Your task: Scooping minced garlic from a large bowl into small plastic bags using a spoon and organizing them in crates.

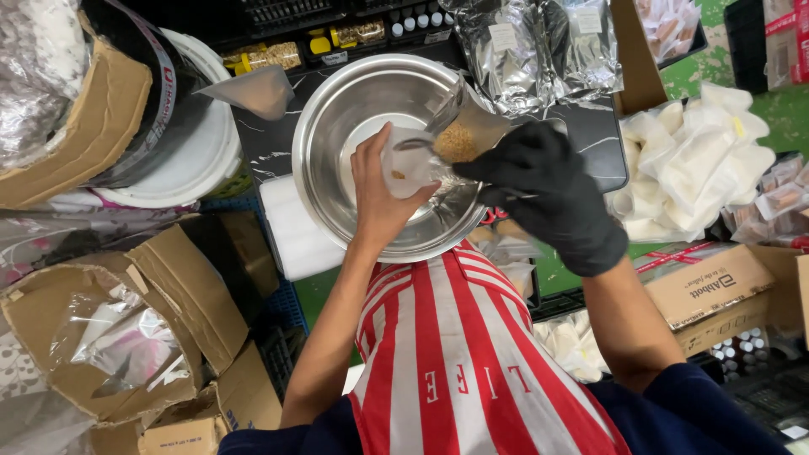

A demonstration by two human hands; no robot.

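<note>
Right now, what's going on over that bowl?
A person in a striped apron works over a big metal bowl. The gloved right hand tips a clear scoop of tan grains toward a small clear bag, which the bare left hand holds open. A few grains are already in the bag.
</note>
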